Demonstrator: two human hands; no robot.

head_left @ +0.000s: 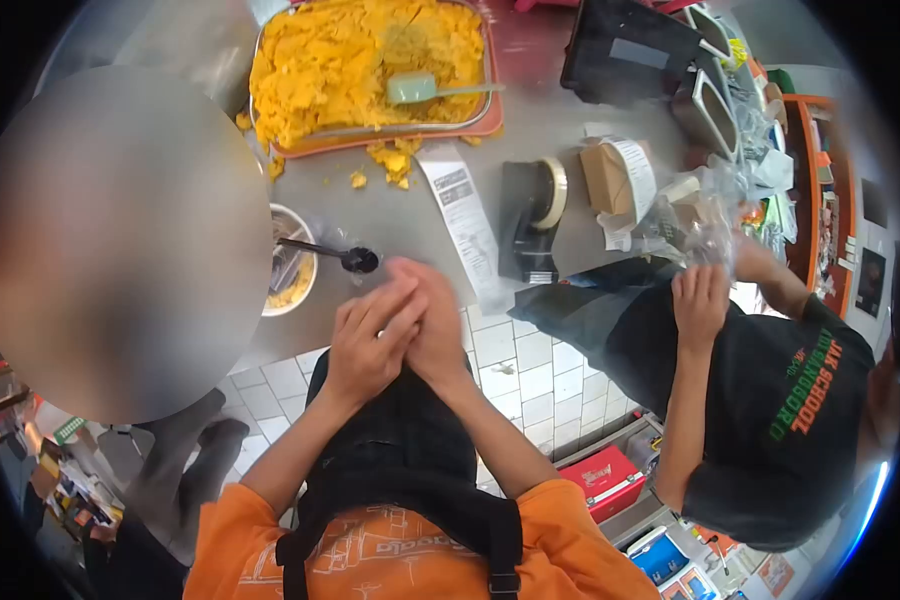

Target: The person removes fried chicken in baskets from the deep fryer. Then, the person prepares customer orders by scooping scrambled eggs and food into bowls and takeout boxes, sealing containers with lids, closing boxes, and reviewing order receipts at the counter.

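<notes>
In front of the apron, at the table's near edge, my left hand (373, 342) and my right hand (436, 322) touch each other. The left fingers lie bent and slightly apart against the right hand, with nothing visible in them. My right fingers are partly hidden and blurred. Just beyond them a black spoon (361, 260) rests with its handle over a white bowl (308, 284) of yellow food. A long printed receipt (460, 212) lies on the steel table (390, 212). Farther back stands a tray of yellow mash (320, 75) holding a pale green spatula (415, 89).
A black tape dispenser (523, 225) stands right of the receipt, beside a brown carton (608, 180). At the right a co-worker in a black shirt (770, 440) handles clear plastic (705, 215). Another person, blurred, is close at the left. Black bins (630, 48) stand at the back right.
</notes>
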